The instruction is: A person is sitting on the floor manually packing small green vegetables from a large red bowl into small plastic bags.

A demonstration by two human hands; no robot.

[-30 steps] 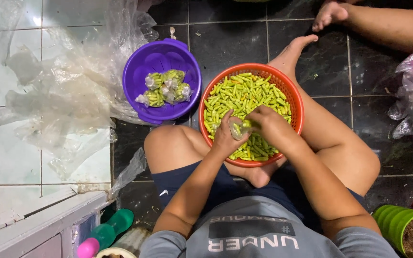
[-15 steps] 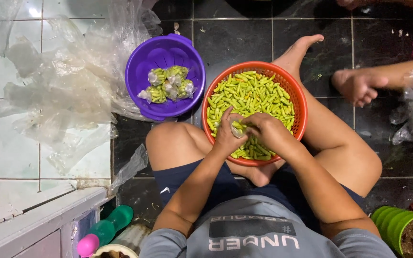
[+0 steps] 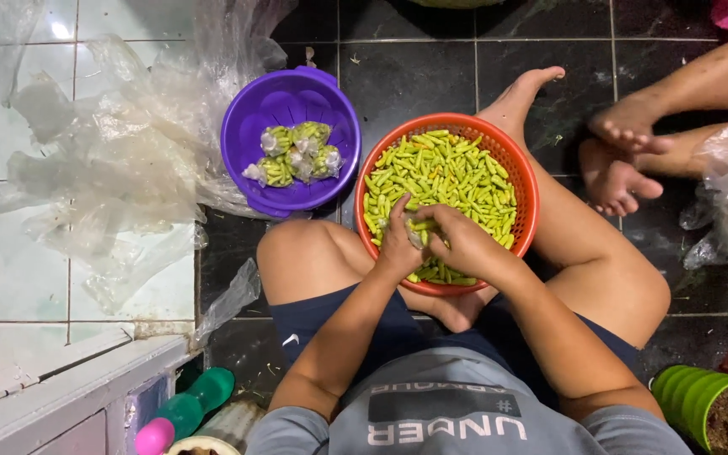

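Observation:
An orange basket (image 3: 526,181) full of small green chillies (image 3: 448,177) rests on the dark tiled floor between my legs. Both hands meet over its near side. My left hand (image 3: 398,244) pinches a small clear plastic bag (image 3: 415,238), and my right hand (image 3: 463,240) is closed on several chillies at the bag's mouth. To the left stands a purple bowl (image 3: 250,126) holding several small tied bags of chillies (image 3: 295,153).
A heap of crumpled clear plastic (image 3: 120,152) lies at the left on pale tiles. Another person's bare feet (image 3: 621,156) rest at the right. Green pots (image 3: 705,404) stand at the lower right, a green bottle (image 3: 191,404) at the lower left.
My hands have stayed together over the basket's near side, working on the bag. The other person's feet have shifted from the top right down beside my right leg.

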